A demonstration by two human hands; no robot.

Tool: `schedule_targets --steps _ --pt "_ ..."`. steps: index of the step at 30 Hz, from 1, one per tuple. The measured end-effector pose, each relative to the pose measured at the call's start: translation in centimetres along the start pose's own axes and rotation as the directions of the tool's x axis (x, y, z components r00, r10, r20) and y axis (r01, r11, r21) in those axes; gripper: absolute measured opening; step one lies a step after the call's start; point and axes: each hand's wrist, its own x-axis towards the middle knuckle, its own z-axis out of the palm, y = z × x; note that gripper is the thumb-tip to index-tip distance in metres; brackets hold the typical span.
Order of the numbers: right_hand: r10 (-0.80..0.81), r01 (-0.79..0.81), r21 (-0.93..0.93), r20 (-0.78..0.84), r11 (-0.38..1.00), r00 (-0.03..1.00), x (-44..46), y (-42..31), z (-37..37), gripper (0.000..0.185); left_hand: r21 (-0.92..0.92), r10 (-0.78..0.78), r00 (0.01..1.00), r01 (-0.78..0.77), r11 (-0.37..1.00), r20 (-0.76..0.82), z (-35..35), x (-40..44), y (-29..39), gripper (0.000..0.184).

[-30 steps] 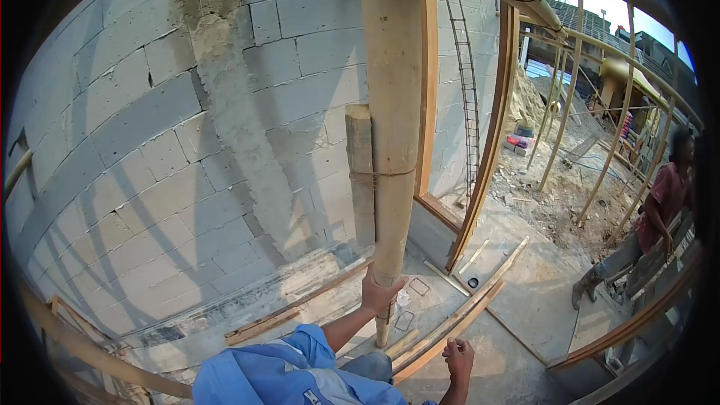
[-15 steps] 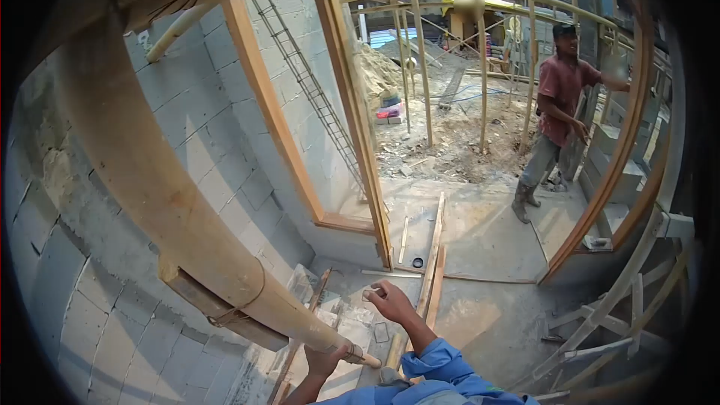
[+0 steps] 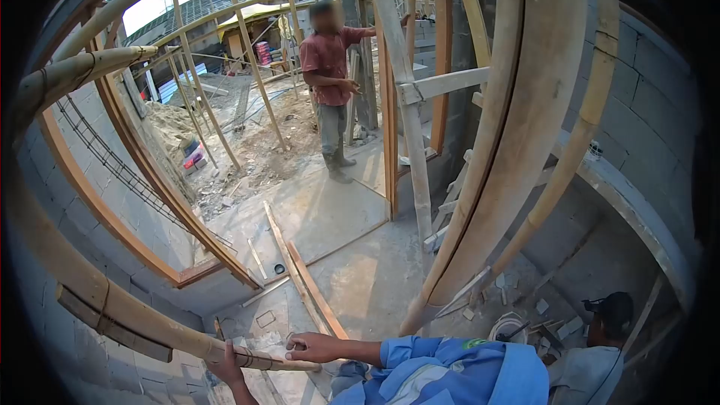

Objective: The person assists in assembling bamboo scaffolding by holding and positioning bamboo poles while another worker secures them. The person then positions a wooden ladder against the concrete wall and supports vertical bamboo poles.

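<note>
My left hand (image 3: 223, 366) is wrapped around a bamboo pole (image 3: 184, 337) at the lower left. A short wooden piece (image 3: 112, 326) is tied along that pole with wire, and more wire binds it beside my hand. My right hand (image 3: 315, 347) is held just above the pole's near end, its fingers curled together. Whatever may be in those fingers is too small to make out. A blue sleeve covers my right arm.
A person in a red shirt (image 3: 326, 67) stands by the wooden door frame (image 3: 388, 105). Another person (image 3: 596, 352) is low at the bottom right, near a bucket (image 3: 510, 326). Long planks (image 3: 300, 274) lie on the floor. A broad upright board (image 3: 517, 127) and bamboo poles stand right.
My view has turned to the right, bringing the upright board and the second person into sight. My left hand stays on the bamboo pole; my right hand is now lower, close to the pole.
</note>
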Motion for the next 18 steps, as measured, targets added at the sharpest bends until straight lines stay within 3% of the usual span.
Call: schedule_targets --steps 2,4,7,9,11,13,15,18 --pt "0.006 -0.006 -0.01 0.018 1.0 1.0 -6.9 -0.3 0.7 0.054 0.03 0.122 0.992 -0.122 0.992 -0.013 0.5 -0.4 0.8 0.06" --pt "0.016 -0.016 -0.002 0.091 1.0 0.996 -13.8 0.7 0.9 0.053 0.09 0.131 0.99 -0.135 0.987 0.051 0.0 0.6 0.0 0.058" --pt "0.199 -0.183 -0.094 0.212 0.979 0.957 -22.7 5.0 0.3 0.061 0.093 0.311 0.949 -0.305 0.948 -0.055 0.7 1.2 -0.9 0.055" --pt "0.348 -0.347 -0.02 0.076 0.938 0.934 -29.0 5.1 -1.7 0.063 0.137 0.239 0.971 -0.235 0.962 -0.017 0.1 2.3 -1.2 0.056" --pt "0.419 -0.403 0.135 -0.122 0.905 0.9 -34.4 5.0 -4.0 0.06 0.169 0.17 0.985 -0.169 0.971 0.009 -0.2 1.8 -1.3 0.057" --pt "0.491 -0.447 0.204 -0.346 0.871 0.799 -38.6 6.2 -6.5 0.058 0.196 0.118 0.991 -0.128 0.972 0.06 -0.3 1.9 -0.4 0.058" --pt "0.425 -0.41 0.18 -0.628 0.894 0.652 -41.7 5.5 -8.5 0.052 0.282 0.201 0.979 -0.204 0.937 0.042 -0.5 3.0 -1.4 0.058" --pt "0.325 -0.373 0.156 -0.833 0.915 0.447 -44.2 7.6 -10.4 0.051 0.269 0.149 0.989 -0.141 0.953 -0.011 -0.4 4.0 -2.9 0.074"
